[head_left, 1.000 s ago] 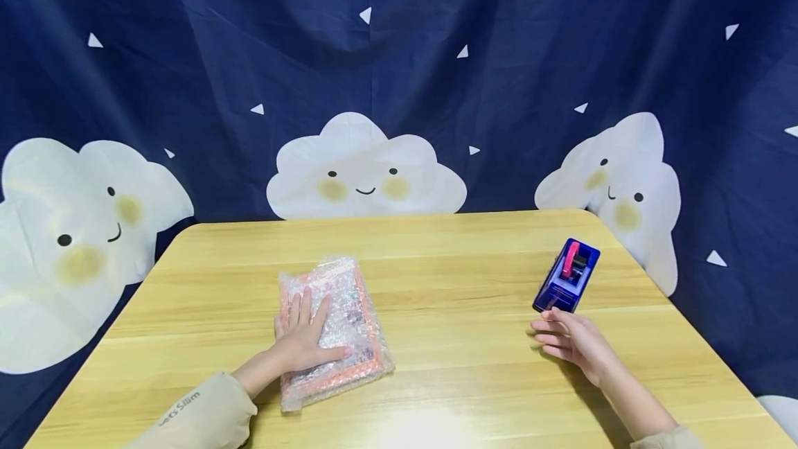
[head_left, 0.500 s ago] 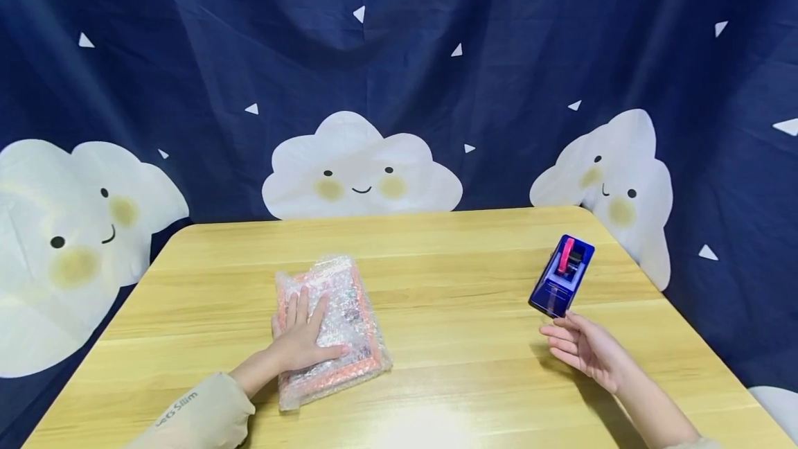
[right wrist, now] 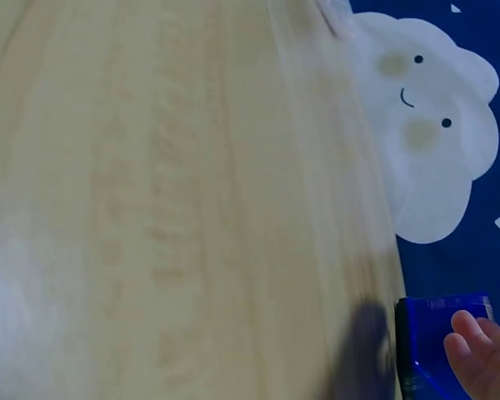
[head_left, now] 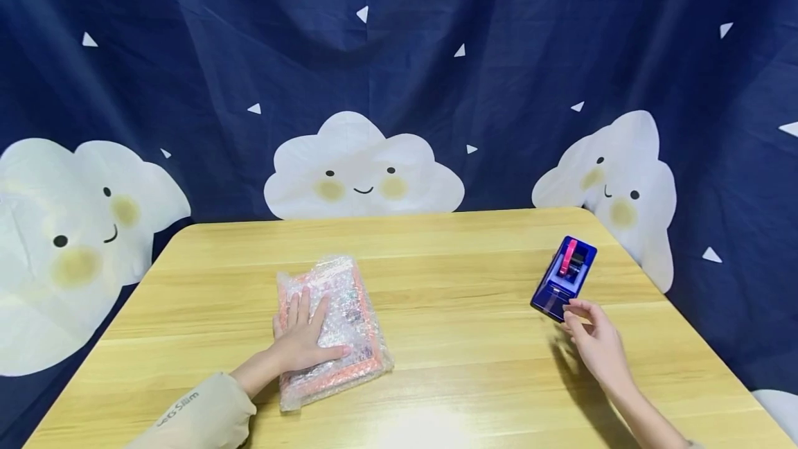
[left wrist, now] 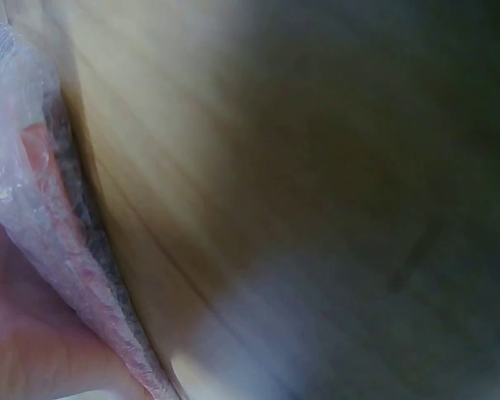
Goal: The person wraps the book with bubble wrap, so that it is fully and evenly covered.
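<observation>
My left hand (head_left: 302, 345) lies flat with spread fingers on a bubble-wrapped, orange-edged flat rectangular item (head_left: 349, 321), left of the table's middle. In the left wrist view the wrap's edge (left wrist: 62, 192) shows beside the hand. On the right stands a blue tape dispenser (head_left: 557, 296) with a pink-red ring. My right hand (head_left: 595, 345) is at its near right corner, bent thumb and forefinger close together there; I cannot tell if they pinch the tape's end. In the right wrist view several fingertips (right wrist: 475, 354) overlap the dispenser (right wrist: 437, 329).
The wood-grain table (head_left: 449, 338) carries both things. Behind it hangs a dark blue curtain (head_left: 411, 75) printed with white smiling clouds and small white triangles. A bright glare spot lies at the table's front.
My right hand has shifted right along the dispenser's near end, from its front edge to its near right corner, and has turned. The left hand and wrapped item stay put.
</observation>
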{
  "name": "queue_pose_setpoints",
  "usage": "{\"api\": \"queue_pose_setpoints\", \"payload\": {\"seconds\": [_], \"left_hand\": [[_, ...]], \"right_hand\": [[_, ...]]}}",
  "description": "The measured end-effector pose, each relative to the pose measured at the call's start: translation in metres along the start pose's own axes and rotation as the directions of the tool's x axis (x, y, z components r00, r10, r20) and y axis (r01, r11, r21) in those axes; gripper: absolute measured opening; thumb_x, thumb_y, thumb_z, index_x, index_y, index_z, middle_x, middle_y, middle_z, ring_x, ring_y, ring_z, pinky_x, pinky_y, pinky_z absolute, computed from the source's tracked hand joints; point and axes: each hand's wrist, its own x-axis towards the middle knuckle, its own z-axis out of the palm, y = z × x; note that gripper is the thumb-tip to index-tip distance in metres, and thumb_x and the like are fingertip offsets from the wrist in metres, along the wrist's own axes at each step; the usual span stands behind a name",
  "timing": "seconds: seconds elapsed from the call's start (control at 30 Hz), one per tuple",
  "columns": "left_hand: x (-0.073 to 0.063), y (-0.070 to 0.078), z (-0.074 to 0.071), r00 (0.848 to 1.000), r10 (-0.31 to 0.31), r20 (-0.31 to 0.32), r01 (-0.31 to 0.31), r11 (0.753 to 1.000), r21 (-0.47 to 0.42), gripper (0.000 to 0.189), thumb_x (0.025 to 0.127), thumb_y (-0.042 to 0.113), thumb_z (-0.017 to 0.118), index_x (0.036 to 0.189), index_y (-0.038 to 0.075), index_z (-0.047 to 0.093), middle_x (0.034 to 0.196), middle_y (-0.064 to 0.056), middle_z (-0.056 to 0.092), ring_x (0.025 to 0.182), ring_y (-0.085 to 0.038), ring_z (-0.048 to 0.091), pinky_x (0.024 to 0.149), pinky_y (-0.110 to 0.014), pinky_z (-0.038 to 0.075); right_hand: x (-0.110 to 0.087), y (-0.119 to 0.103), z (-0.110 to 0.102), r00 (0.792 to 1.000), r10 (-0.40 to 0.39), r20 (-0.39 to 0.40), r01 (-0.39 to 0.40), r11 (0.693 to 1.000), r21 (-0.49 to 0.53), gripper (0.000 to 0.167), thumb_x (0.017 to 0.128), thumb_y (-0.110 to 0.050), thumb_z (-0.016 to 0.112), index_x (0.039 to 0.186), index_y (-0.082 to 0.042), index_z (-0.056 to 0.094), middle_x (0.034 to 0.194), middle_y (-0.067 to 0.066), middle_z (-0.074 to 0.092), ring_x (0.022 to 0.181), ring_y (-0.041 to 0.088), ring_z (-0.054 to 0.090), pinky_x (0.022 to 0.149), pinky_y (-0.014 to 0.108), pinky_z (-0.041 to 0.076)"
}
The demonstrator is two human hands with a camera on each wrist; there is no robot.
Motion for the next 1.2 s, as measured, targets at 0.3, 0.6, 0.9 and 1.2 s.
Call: {"api": "queue_pose_setpoints", "payload": {"seconds": [0.3, 0.6, 0.9, 1.2], "left_hand": [[0.002, -0.001, 0.001, 1.0, 0.002, -0.002, -0.002, 1.0, 0.009, 0.108, 0.072, 0.064, 0.061, 0.146, 0.003, 0.012, 0.145, -0.031, -0.014, 0.131, -0.049, -0.016, 0.094, -0.071, -0.008], [0.003, -0.001, 0.002, 1.0, -0.003, 0.014, 0.003, 1.0, 0.005, 0.108, 0.072, 0.065, 0.06, 0.146, 0.003, 0.01, 0.145, -0.03, -0.016, 0.131, -0.048, -0.018, 0.094, -0.071, -0.009], [0.001, 0.001, -0.001, 1.0, -0.006, 0.012, 0.006, 1.0, 0.003, 0.109, 0.071, 0.065, 0.061, 0.146, 0.003, 0.011, 0.146, -0.03, -0.015, 0.131, -0.048, -0.017, 0.094, -0.07, -0.009], [0.0, 0.001, 0.001, 1.0, -0.014, 0.01, 0.013, 1.0, 0.004, 0.108, 0.072, 0.065, 0.061, 0.146, 0.003, 0.012, 0.145, -0.031, -0.014, 0.131, -0.049, -0.017, 0.094, -0.071, -0.009]], "right_hand": [[0.008, 0.002, 0.01, 0.997, 0.065, 0.045, -0.074, 0.969, 0.236, 0.047, 0.094, -0.01, 0.047, 0.136, 0.006, 0.029, 0.098, -0.019, 0.063, 0.068, 0.0, 0.063, 0.064, 0.018, 0.052], [0.02, -0.001, 0.022, 0.973, 0.219, 0.077, -0.227, 0.818, 0.528, 0.068, 0.095, -0.013, 0.046, 0.146, -0.004, 0.002, 0.079, -0.023, 0.064, 0.058, 0.001, 0.063, 0.06, 0.017, 0.051], [0.029, -0.003, 0.031, 0.925, 0.381, -0.007, -0.294, 0.725, 0.623, 0.037, 0.092, -0.016, 0.053, 0.127, -0.012, 0.039, 0.061, -0.01, 0.065, 0.046, 0.005, 0.059, 0.055, 0.018, 0.051], [0.033, -0.004, 0.035, 0.903, 0.428, -0.039, -0.305, 0.703, 0.642, 0.018, 0.091, -0.011, 0.054, 0.106, -0.02, 0.047, 0.055, -0.009, 0.063, 0.041, 0.005, 0.056, 0.049, 0.017, 0.049]]}}
